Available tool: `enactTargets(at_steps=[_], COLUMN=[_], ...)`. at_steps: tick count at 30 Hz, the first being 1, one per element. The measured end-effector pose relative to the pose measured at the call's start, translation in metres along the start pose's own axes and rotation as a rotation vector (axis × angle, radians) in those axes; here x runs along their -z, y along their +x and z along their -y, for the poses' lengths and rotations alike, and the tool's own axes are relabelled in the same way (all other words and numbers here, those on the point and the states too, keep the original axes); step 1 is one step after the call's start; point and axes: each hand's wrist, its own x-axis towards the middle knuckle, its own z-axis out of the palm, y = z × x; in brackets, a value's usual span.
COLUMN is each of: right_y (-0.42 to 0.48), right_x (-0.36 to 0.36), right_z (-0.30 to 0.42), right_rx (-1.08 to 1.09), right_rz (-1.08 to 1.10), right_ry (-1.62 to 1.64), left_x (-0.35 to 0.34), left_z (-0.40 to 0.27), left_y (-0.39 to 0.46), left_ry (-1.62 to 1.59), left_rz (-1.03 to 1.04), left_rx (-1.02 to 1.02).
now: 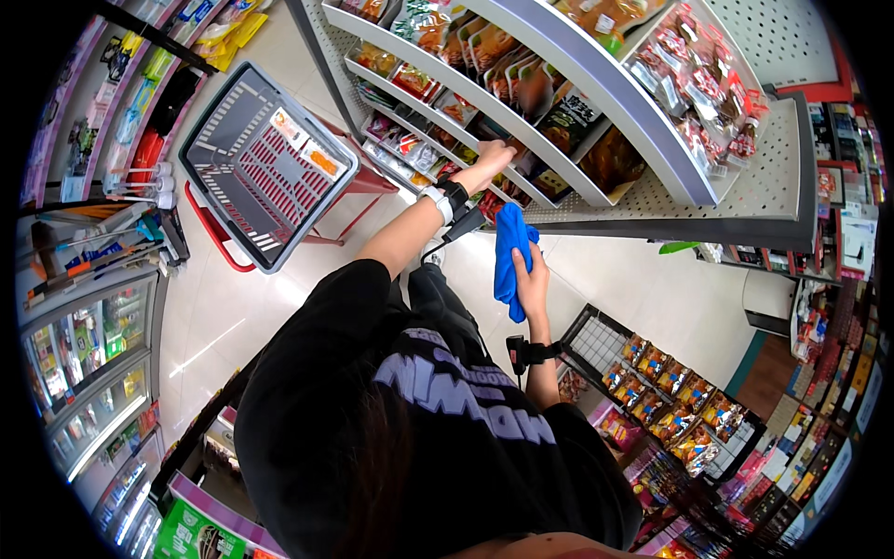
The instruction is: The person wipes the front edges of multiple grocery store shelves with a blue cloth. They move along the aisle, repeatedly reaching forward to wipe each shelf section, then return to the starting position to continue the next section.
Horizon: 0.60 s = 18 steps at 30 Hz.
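My left hand (pixel 494 156) reaches to the front edge of a lower tier of the snack shelf (pixel 580 189), its fingertips among the packets; whether they grip anything cannot be made out. My right hand (pixel 532 279) is shut on a folded blue cloth (pixel 512 255), held in front of the shelf's lower end. Packaged snacks (pixel 573 119) in bags and packs fill the tiers around and above my left hand. A clear-bagged heap of red-and-white packets (pixel 705 91) lies on the top tier at the right.
At the left stands a grey shopping basket (pixel 269 168) on a red frame, with two small packs inside. A wire rack (pixel 594 335) of snack bags stands at the lower right. Hanging goods line the far left, above a glass-door fridge (pixel 91 335).
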Motion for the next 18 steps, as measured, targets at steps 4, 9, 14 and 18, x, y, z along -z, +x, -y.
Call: enactTargets(at_steps=[4,9,14,18], right_y=[0.005,0.022,0.042,0.059], right_x=[-0.014,-0.038,-0.088,-0.151], right_z=[0.006,0.057,0.134,0.174], right_rx=[0.032,0.199,0.419,0.702], right_rz=[-0.040,-0.007,-0.007,0.083], right_ry=[-0.001,-0.008,0.005,-0.036], left_x=[0.028,0.111,0.224,0.312], left_z=[-0.042,-0.087,-0.104,-0.050], left_y=[-0.066,-0.148,-0.223,-0.227], left_ry=[-0.389,-0.265,-0.330,-0.378], left_rz=[0.137,0.147,-0.094,-0.485], left_rx=[0.018,-0.234,-0.382,-0.259])
